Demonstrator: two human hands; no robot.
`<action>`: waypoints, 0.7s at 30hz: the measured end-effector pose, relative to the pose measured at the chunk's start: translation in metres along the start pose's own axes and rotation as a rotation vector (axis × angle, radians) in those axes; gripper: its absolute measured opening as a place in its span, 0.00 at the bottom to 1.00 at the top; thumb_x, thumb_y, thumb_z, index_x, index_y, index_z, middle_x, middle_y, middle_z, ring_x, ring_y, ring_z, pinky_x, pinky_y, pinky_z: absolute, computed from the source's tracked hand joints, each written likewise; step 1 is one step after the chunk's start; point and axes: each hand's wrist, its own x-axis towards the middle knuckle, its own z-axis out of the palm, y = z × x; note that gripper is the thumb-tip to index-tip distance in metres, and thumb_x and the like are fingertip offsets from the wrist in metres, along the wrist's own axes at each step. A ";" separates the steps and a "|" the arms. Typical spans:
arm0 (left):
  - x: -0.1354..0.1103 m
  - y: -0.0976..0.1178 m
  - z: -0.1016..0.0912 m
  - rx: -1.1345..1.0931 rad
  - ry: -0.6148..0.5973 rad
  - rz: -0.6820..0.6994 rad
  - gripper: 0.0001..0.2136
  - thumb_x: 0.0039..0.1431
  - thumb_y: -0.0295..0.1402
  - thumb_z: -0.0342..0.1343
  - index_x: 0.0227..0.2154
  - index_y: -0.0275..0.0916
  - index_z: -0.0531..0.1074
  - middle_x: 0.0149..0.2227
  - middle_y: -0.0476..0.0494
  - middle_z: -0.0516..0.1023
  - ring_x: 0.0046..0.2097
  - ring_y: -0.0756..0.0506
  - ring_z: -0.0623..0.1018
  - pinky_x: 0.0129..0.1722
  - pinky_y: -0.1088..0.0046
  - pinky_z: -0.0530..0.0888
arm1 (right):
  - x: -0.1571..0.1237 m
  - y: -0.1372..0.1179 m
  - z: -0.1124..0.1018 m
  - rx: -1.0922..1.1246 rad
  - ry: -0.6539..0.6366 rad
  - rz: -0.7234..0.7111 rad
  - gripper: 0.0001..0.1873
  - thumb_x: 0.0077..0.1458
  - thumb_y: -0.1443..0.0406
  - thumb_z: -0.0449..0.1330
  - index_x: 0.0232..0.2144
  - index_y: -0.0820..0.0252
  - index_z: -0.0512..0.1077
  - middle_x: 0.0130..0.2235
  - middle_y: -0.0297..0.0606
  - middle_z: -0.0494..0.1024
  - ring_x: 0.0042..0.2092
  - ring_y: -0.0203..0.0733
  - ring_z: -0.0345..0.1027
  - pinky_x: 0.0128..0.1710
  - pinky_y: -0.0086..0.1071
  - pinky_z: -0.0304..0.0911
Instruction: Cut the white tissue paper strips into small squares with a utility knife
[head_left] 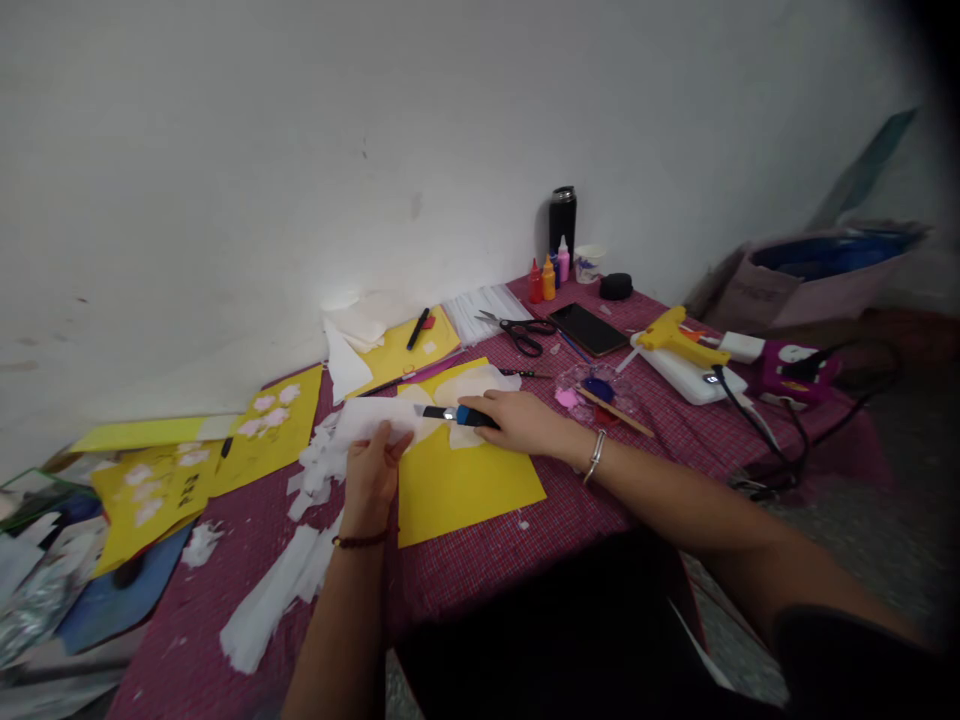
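Observation:
My right hand (514, 420) is closed around a blue and black utility knife (471, 416), its blade pointing left. The blade tip meets the edge of a thin white paper (379, 415). At that paper's lower edge, my left hand (373, 470) pinches it between thumb and fingers. Beneath both hands lies a yellow sheet (465, 490), with white paper pieces (480, 385) on its upper part. Torn white scraps (315, 470) are heaped left of my left hand, and a longer white strip (270, 600) lies nearer to me.
Black scissors (525, 335), a phone (589, 328) and a paint palette (600, 390) lie on the right. A yellow glue gun (686, 338) rests on a white box. Paint bottles (549, 278) and a black flask (562, 220) stand near the wall. Yellow sheets (277, 430) lie left.

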 end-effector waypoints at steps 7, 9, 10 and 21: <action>-0.003 -0.001 0.003 0.025 -0.037 -0.023 0.11 0.39 0.27 0.69 0.23 0.35 0.71 0.24 0.53 0.77 0.27 0.51 0.77 0.34 0.70 0.80 | 0.000 -0.001 0.002 0.004 -0.006 -0.025 0.27 0.59 0.60 0.55 0.60 0.55 0.61 0.44 0.43 0.77 0.39 0.45 0.72 0.35 0.32 0.59; -0.003 -0.003 0.004 0.033 -0.049 -0.027 0.10 0.41 0.28 0.68 0.24 0.35 0.71 0.24 0.53 0.77 0.27 0.51 0.77 0.34 0.69 0.80 | 0.000 -0.001 0.003 0.001 0.000 -0.017 0.26 0.59 0.60 0.54 0.60 0.54 0.61 0.44 0.43 0.77 0.39 0.45 0.72 0.35 0.32 0.59; -0.004 -0.004 0.004 0.039 -0.056 -0.030 0.10 0.41 0.28 0.68 0.24 0.35 0.72 0.24 0.53 0.77 0.27 0.51 0.77 0.35 0.69 0.80 | 0.000 -0.001 0.003 -0.001 0.003 -0.012 0.26 0.59 0.60 0.54 0.60 0.54 0.62 0.44 0.43 0.77 0.39 0.45 0.72 0.36 0.33 0.59; -0.006 -0.010 0.008 0.080 -0.081 -0.037 0.12 0.38 0.30 0.71 0.27 0.35 0.76 0.30 0.50 0.80 0.31 0.50 0.78 0.33 0.73 0.79 | -0.001 -0.005 0.003 -0.019 0.028 0.027 0.27 0.60 0.59 0.53 0.61 0.56 0.61 0.45 0.44 0.76 0.40 0.46 0.71 0.37 0.34 0.60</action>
